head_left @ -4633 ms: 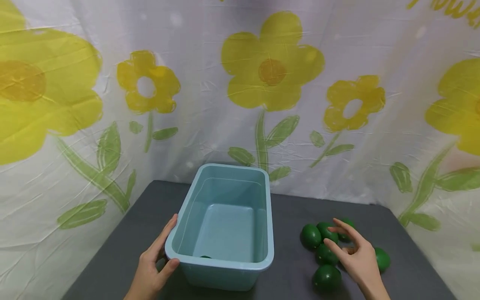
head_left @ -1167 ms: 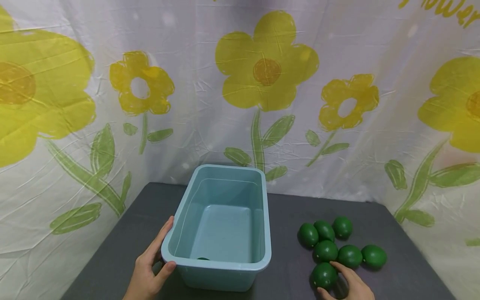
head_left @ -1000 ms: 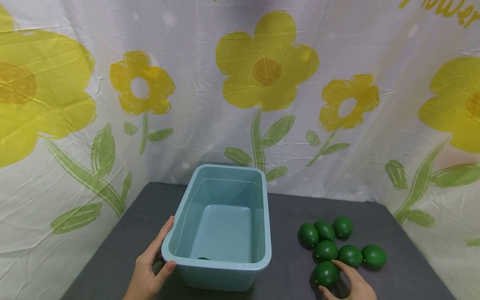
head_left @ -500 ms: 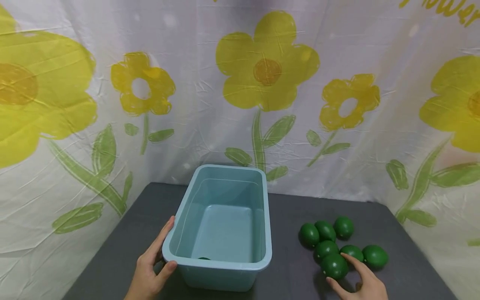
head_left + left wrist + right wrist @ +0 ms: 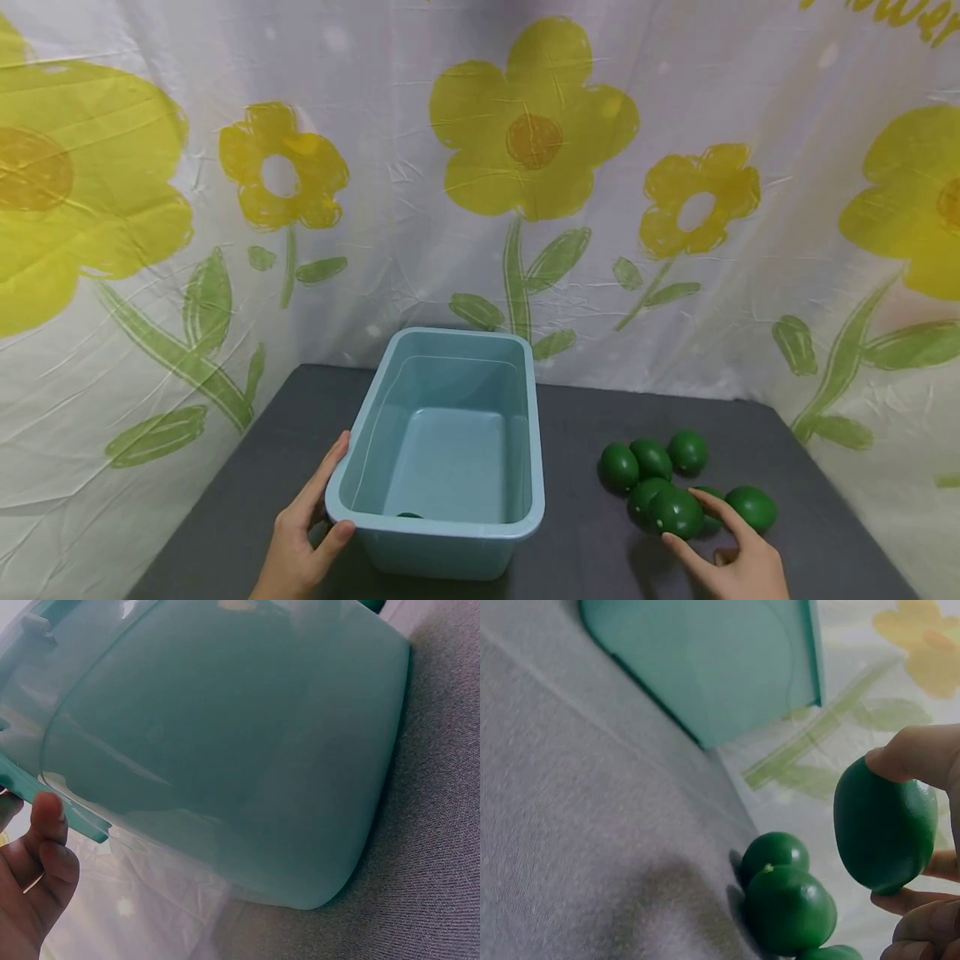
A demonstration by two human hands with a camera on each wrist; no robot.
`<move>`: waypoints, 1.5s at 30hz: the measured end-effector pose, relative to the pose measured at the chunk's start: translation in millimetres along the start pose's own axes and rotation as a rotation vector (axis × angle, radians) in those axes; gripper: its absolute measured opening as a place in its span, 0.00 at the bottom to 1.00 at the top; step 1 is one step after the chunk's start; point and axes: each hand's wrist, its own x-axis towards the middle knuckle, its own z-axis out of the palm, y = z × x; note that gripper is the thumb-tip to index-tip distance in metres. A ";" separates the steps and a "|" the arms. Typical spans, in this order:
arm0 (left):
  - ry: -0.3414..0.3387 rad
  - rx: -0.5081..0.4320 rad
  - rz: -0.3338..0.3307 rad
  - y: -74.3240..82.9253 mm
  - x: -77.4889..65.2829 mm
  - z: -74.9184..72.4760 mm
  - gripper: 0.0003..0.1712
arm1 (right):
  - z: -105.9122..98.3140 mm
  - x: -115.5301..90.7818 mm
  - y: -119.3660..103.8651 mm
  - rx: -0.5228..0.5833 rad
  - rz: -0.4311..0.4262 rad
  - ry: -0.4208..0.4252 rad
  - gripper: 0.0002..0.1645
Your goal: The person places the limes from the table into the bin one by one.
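Note:
A light blue plastic tub (image 5: 534, 433) stands on the dark tabletop, left of centre. My left hand (image 5: 303, 521) grips its near left corner, thumb at the front and fingers along the side; the left wrist view shows curled fingers (image 5: 49, 814) at the rim. My right hand (image 5: 738, 550) pinches a glossy green lime (image 5: 885, 825) between thumb and fingertips. In the right wrist view this lime hangs above the cloth. Several more limes (image 5: 619, 467) lie in a cluster just beyond it, and the held one overlaps two of them in the head view.
A sliver of something green (image 5: 409, 515) shows inside the tub behind its near wall. Dark grey cloth (image 5: 577, 467) covers the table between tub and limes. A white curtain (image 5: 397, 208) with yellow flowers hangs behind and at both sides.
My right hand has taken hold of the nearest lime, lifted it and carried it away from me and slightly right, over the cluster. My left hand and the tub hold their place.

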 end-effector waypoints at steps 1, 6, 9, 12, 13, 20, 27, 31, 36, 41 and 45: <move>0.000 0.000 0.007 -0.4 -0.1 0.1 0.48 | -1.3 0.2 -0.6 0.012 0.005 -0.011 0.53; -0.003 -0.007 0.023 -1.9 -0.6 0.7 0.48 | -4.4 1.4 -2.4 0.053 0.028 -0.033 0.53; -0.004 -0.008 0.027 -3.3 -1.0 1.2 0.49 | -6.2 3.4 -3.4 0.062 0.035 -0.053 0.53; -0.005 -0.012 0.031 -4.8 -1.4 1.7 0.49 | -8.7 5.9 -4.3 0.073 0.041 -0.081 0.53; -0.004 -0.014 0.032 -5.2 -1.5 1.8 0.49 | -9.6 6.7 -4.7 0.080 0.043 -0.091 0.54; -0.003 0.000 0.028 -4.6 -1.0 1.4 0.49 | -14.0 10.1 -11.2 0.147 0.050 -0.131 0.54; -0.001 0.012 0.013 -3.8 -0.5 1.4 0.49 | -14.9 12.9 -19.3 0.207 0.010 -0.134 0.51; 0.002 0.025 -0.018 -4.0 -0.7 2.5 0.49 | -15.0 16.2 -23.7 0.211 -0.026 -0.126 0.50; 0.003 0.037 -0.026 -4.6 -0.6 2.8 0.50 | -15.5 18.8 -30.2 0.231 -0.065 -0.129 0.49; 0.002 0.025 0.003 -2.0 0.4 1.5 0.49 | -13.7 18.5 -38.8 0.279 -0.105 -0.127 0.46; 0.000 0.022 0.020 -0.6 1.0 0.1 0.49 | -9.2 18.9 -49.5 0.341 -0.181 -0.106 0.41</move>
